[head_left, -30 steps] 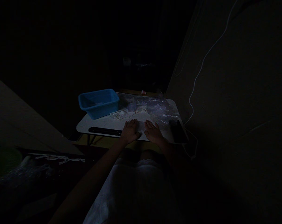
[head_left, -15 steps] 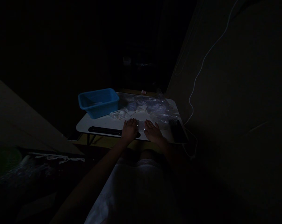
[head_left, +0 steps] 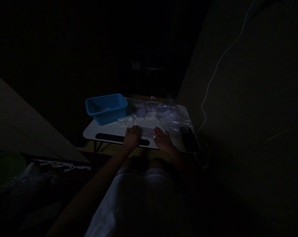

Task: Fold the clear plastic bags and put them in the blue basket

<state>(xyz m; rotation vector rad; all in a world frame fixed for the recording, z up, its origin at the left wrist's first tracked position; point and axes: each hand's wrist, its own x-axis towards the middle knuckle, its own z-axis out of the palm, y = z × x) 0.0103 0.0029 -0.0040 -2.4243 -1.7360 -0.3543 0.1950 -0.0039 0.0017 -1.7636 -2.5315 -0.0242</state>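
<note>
Both palms face down near the front edge of a small white table (head_left: 90, 131). My left hand (head_left: 132, 136) lies flat with its fingers stretched forward, on the left end of a clear plastic piece (head_left: 147, 132), perhaps a flat bag. My right hand (head_left: 162, 138) rests flat on the right part of the same plastic, thumb and fingers apart. Beyond the hands are some crumpled whitish packets (head_left: 127, 121) and a heap of clear plastic wrap (head_left: 172, 115). The dim light hides the plastic's exact kind.
A blue basin (head_left: 108, 113) stands at the table's back left. Right of my right hand lies a dark, flat, phone-like object (head_left: 189, 139). A black slot (head_left: 109, 137) runs along the front edge. A white cable (head_left: 208, 85) hangs down the right wall.
My left hand has slid left across the plastic, widening the gap between the hands and uncovering more of it. My right hand has stayed nearly in place.
</note>
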